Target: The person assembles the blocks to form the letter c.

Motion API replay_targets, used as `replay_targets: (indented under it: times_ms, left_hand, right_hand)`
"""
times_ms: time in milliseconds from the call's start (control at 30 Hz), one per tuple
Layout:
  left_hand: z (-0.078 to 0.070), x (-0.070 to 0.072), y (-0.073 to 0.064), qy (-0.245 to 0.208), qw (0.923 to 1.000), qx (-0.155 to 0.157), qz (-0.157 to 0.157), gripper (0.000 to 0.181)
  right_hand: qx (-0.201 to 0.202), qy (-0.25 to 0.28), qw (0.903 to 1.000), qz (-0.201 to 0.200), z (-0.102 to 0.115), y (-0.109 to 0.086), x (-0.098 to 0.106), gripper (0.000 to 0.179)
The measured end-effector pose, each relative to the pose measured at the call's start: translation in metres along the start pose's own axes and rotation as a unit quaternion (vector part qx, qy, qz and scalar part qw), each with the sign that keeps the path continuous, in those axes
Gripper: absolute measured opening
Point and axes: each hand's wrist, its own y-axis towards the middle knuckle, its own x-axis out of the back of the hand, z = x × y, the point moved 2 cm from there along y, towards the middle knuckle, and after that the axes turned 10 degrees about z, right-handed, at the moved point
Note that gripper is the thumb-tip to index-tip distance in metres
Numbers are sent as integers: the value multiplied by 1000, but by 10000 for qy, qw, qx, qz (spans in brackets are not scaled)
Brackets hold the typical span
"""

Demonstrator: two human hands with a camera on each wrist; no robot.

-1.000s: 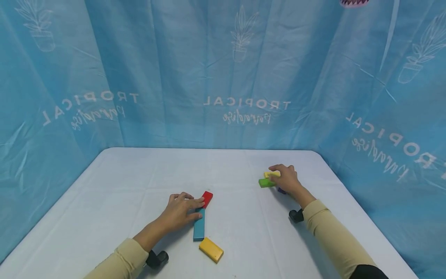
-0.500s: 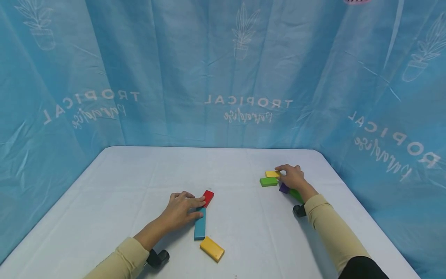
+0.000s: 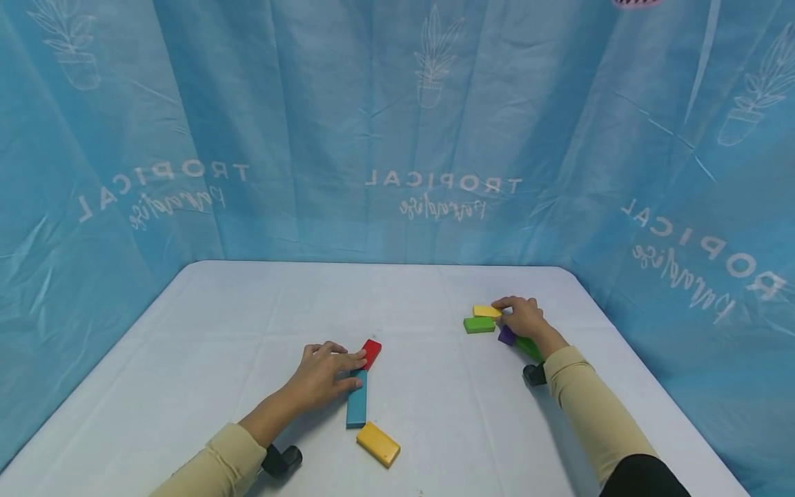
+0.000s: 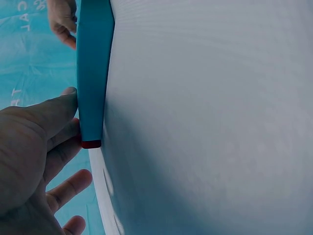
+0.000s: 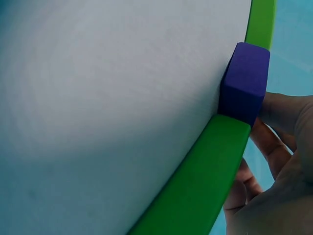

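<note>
In the head view my left hand (image 3: 323, 376) has its forefinger on the red block (image 3: 372, 353) and its thumb on the long blue block (image 3: 357, 404). The red block meets the blue one's far end at a slant. In the left wrist view the blue block (image 4: 94, 73) hides most of the red. At the far right, my right hand (image 3: 524, 323) pinches the right end of a yellow block (image 3: 485, 311) between thumb and forefinger. Beside it lie a light green block (image 3: 479, 324), a purple block (image 3: 506, 335) and a darker green block (image 5: 195, 181), partly under the wrist.
A second yellow block (image 3: 378, 444) lies slanted by the near end of the blue block. All rest on a white-covered table (image 3: 217, 345), enclosed by a blue printed curtain (image 3: 335, 138) at the back and sides.
My right hand has shifted slightly right along the yellow block, uncovering more of the yellow, light green, purple and dark green blocks. The left hand and its blocks stay put.
</note>
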Motion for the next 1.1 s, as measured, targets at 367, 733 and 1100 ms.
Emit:
replay_targets:
  times_ms: [367, 733, 1100]
  left_hand:
    - [1, -2, 0, -58, 10000, -17, 60, 43]
    - [0, 0, 0, -90, 10000, -8, 29, 43]
    - [0, 0, 0, -94, 9999, 15, 46, 43]
  right_hand:
    - [25, 89, 9998, -147, 0, -3, -1, 36]
    - [757, 158, 9959, -465, 23, -7, 3, 33]
    - [1317, 266, 9904, -327, 64, -4, -15, 31]
